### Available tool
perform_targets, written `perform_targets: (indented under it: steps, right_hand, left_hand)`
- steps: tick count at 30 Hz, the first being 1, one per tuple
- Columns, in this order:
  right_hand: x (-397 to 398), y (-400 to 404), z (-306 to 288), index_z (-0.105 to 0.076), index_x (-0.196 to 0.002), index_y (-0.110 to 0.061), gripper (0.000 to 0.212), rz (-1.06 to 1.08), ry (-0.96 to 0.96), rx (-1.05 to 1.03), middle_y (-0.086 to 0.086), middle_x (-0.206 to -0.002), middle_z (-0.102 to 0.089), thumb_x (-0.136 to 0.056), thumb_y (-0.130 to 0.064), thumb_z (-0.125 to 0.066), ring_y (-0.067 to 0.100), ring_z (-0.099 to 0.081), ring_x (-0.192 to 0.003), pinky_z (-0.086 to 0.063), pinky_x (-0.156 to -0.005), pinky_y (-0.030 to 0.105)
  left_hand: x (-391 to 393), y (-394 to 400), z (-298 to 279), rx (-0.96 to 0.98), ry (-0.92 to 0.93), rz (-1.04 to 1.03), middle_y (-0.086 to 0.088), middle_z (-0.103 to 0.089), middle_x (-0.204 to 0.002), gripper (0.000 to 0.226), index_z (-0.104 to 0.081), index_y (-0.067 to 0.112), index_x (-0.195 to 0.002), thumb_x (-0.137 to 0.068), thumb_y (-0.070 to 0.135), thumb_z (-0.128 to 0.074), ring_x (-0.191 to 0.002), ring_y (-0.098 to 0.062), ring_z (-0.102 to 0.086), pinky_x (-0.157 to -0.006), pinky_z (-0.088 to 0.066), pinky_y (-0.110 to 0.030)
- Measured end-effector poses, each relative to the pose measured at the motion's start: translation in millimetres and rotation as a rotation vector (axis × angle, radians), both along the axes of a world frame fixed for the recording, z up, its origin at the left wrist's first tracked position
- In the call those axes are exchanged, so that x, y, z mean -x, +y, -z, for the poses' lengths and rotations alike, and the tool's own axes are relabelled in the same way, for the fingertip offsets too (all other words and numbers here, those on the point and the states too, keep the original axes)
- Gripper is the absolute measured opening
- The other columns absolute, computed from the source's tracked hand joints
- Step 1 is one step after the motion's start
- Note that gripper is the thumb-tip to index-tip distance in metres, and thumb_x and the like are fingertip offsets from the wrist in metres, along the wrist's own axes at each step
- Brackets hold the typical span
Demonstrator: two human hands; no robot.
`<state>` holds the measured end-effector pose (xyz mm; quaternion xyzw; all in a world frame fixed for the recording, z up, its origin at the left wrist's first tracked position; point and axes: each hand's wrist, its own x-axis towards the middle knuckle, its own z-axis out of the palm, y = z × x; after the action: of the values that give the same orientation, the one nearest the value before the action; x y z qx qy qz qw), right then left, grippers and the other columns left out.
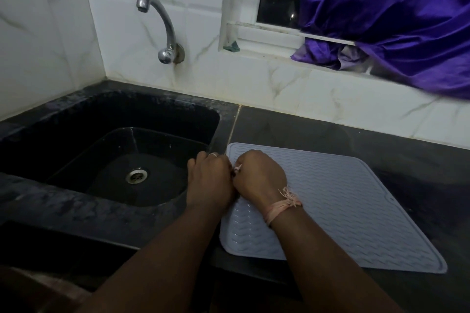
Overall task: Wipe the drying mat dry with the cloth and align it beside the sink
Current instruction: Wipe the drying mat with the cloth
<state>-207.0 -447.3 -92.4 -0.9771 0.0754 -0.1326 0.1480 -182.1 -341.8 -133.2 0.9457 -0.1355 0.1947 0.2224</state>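
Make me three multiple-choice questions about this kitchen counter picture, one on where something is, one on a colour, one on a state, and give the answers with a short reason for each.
1. Where does the drying mat lie relative to the sink?
A. On the counter to its right
B. Inside the basin
C. On the window sill

2. What colour is the fabric hanging at the window?
A. Green
B. Purple
C. Yellow

3. How does the mat lie?
A. Rolled into a tube
B. Folded in half
C. Spread flat

Answers:
1. A, the mat's left edge sits beside the sink rim on the dark counter.
2. B, the draped fabric is plainly purple.
3. C, its whole ribbed surface shows unrolled, with the left hand and right hand together at its left edge.
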Motion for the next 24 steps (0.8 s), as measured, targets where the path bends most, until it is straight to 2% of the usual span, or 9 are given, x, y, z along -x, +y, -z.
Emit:
perform_targets:
  steps: [6, 9, 16, 20, 24]
  right_hand:
    - [6, -15, -3, -0.076, -0.078, -0.024, 0.011, -0.056, 0.053, -0.006, -0.005, -0.079, -0.07, -0.075, -0.022, -0.066, 0.019, -0.067, -0.076, -0.058, -0.071, 0.034]
    - [12, -28, -3, -0.075, -0.076, -0.025, 0.014, -0.036, 0.056, 0.033, -0.008, -0.076, -0.068, -0.079, -0.017, -0.063, 0.016, -0.065, -0.074, -0.058, -0.072, 0.035]
    - [25, -46, 0, -0.076, -0.088, -0.024, 0.012, 0.092, 0.032, 0.064, -0.005, -0.088, -0.07, -0.087, -0.022, -0.064, 0.017, -0.065, -0.081, -0.056, -0.075, 0.033]
    - [21, -22, 3, -0.076, -0.087, -0.025, 0.017, 0.006, -0.007, 0.041, -0.002, -0.092, -0.068, -0.081, -0.017, -0.063, 0.022, -0.065, -0.088, -0.057, -0.076, 0.035]
    - [14, -9, 6, -0.076, -0.091, -0.025, 0.014, -0.064, -0.049, 0.099, -0.001, -0.1, -0.064, -0.082, -0.023, -0.066, 0.024, -0.063, -0.091, -0.054, -0.073, 0.034]
  left_hand:
    - [1, -2, -3, -0.026, 0.015, -0.078, 0.005, -0.063, -0.1, 0.009, -0.063, 0.027, -0.094, -0.086, 0.032, -0.063, -0.101, -0.019, -0.05, -0.09, -0.039, -0.04]
    - [1, -1, -3, -0.035, 0.007, -0.09, 0.005, -0.063, -0.102, 0.012, -0.063, 0.028, -0.096, -0.085, 0.033, -0.064, -0.101, -0.019, -0.049, -0.09, -0.039, -0.04]
    - [-2, 0, -1, -0.003, 0.028, -0.076, 0.006, -0.063, -0.098, 0.01, -0.064, 0.027, -0.091, -0.081, 0.028, -0.064, -0.1, -0.019, -0.049, -0.091, -0.04, -0.042]
    - [-2, -2, 0, -0.008, 0.001, -0.075, 0.006, -0.063, -0.097, 0.007, -0.064, 0.027, -0.089, -0.083, 0.029, -0.063, -0.099, -0.018, -0.048, -0.09, -0.039, -0.041]
    - [-1, -1, 2, -0.052, -0.035, -0.089, 0.005, -0.063, -0.097, 0.009, -0.064, 0.028, -0.09, -0.088, 0.036, -0.06, -0.097, -0.018, -0.048, -0.088, -0.038, -0.04]
